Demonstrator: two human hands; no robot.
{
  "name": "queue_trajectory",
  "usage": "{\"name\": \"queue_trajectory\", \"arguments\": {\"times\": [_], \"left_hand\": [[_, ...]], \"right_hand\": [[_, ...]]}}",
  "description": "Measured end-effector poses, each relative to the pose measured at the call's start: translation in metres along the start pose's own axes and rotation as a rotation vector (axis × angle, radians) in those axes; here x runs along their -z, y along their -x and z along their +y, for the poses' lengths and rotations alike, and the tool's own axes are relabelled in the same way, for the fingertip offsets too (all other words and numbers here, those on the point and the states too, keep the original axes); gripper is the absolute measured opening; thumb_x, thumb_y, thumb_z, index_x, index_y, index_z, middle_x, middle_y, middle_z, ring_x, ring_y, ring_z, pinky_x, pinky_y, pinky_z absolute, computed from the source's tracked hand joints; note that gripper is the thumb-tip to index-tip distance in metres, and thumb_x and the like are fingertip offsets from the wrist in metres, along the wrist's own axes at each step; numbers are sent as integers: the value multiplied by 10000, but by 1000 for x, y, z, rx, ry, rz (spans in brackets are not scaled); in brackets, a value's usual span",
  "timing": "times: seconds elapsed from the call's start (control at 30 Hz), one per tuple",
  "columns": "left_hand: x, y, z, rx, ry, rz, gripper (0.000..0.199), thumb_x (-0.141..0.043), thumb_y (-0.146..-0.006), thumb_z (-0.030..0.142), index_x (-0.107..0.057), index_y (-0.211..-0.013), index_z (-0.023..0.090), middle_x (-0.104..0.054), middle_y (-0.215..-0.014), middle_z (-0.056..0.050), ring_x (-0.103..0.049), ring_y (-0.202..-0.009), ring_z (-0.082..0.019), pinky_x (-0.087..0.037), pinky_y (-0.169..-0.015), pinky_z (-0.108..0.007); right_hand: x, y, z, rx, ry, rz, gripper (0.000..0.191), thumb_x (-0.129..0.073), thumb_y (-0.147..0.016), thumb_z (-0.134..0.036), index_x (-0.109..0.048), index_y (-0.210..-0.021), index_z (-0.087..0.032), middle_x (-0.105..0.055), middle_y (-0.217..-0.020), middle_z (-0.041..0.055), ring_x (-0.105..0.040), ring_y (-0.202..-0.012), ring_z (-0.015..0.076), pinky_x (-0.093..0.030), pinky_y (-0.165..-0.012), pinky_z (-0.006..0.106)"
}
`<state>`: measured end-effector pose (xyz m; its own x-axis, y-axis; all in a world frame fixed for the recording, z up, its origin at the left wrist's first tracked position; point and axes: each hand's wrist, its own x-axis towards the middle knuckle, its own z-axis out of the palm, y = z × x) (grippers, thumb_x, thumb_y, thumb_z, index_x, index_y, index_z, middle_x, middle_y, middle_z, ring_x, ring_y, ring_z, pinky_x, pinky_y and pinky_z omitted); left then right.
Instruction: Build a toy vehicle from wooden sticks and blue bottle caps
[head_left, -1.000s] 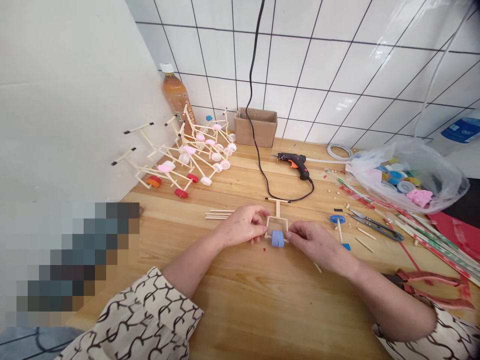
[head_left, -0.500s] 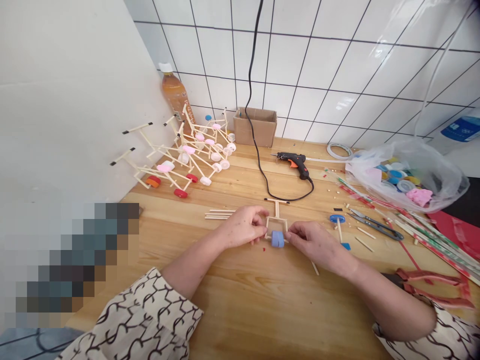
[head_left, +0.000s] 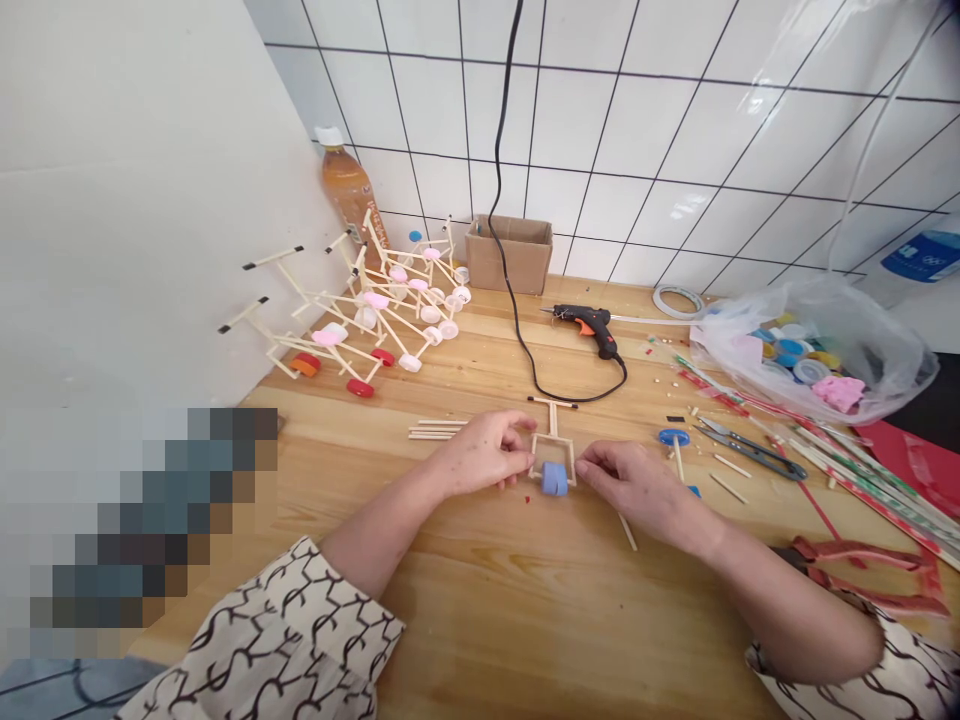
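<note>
A small frame of wooden sticks [head_left: 573,448] lies on the table between my hands, a T-shaped stick piece with black-tipped crossbar at its far end. Blue bottle-cap wheels [head_left: 555,478] sit at its near side. My left hand [head_left: 491,452] is closed at the frame's left edge, thumb and a finger against the stick, its index finger raised. My right hand [head_left: 626,482] is just off the right edge, fingers bent and slightly apart, with nothing visible in them. A loose stick [head_left: 628,532] lies by my right hand, partly hidden.
Behind the frame lies a black glue gun [head_left: 596,325] with its cord. Several stick cars [head_left: 352,310] stand back left near a bottle [head_left: 349,190] and cardboard box [head_left: 510,255]. Rightward are a blue-capped axle [head_left: 675,440], snips [head_left: 750,448], red pliers [head_left: 862,575] and a bag of caps [head_left: 810,350].
My right fingertips have moved slightly right, off the frame's right edge. My left hand and the frame stay nearly in place.
</note>
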<state>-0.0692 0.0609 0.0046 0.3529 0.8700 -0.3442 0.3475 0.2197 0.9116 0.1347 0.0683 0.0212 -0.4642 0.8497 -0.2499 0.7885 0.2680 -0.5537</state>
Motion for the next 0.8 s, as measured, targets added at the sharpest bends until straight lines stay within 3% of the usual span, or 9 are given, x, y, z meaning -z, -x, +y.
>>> {"name": "queue_trajectory", "arguments": {"times": [0.5, 0.67, 0.8], "left_hand": [[5, 0, -3, -16, 56, -40, 454, -609, -688, 207, -503, -1120, 114, -602, -660, 5, -557, -528, -104, -455, -473, -207], [5, -1, -4, -28, 74, 46, 345, -585, -735, 240, -536, -1056, 122, -582, -634, 12, -538, -508, -90, -441, -464, -193], [6, -4, -5, -6, 124, 125, 230, -552, -764, 260, -571, -946, 120, -547, -593, 24, -486, -468, -70, -396, -431, -173]], "right_hand": [[-1, 2, 1, 18, 6, -2, 261, -429, -822, -301, -578, -639, -191, -565, -554, -9, -474, -520, 132, -315, -495, 256], [5, 3, 1, 15, -8, 27, 262, -412, -819, -321, -564, -649, -194, -554, -566, 0, -469, -526, 135, -323, -496, 258], [22, 8, 1, 17, -17, 74, 284, -397, -814, -378, -550, -653, -201, -501, -540, -7, -434, -502, 135, -321, -487, 266]]}}
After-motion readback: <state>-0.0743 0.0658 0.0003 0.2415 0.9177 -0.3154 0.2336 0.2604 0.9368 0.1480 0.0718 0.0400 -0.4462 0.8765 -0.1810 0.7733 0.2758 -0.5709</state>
